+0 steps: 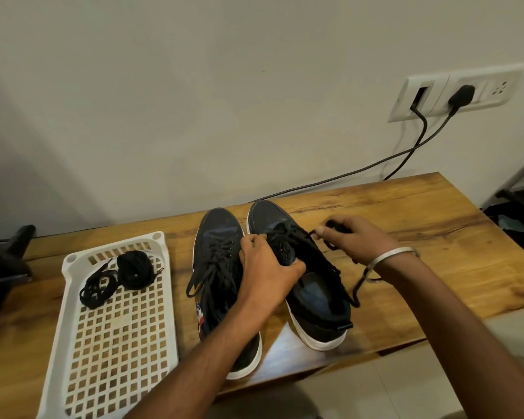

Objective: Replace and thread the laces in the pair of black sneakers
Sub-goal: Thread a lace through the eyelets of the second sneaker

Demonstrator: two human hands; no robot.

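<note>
While my left hand (265, 267) grips the right sneaker (300, 267) steady, my right hand (350, 237) pinches its lace (357, 285) (pulling toward three o'clock).

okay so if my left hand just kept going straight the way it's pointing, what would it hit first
Probably nothing new: the left hand already grips the right sneaker at its eyelet area. Carried on up and forward, it would slide along that sneaker's lacing toward the toe, with bare table and wall beyond. Depth is hard to judge from one view.
</note>
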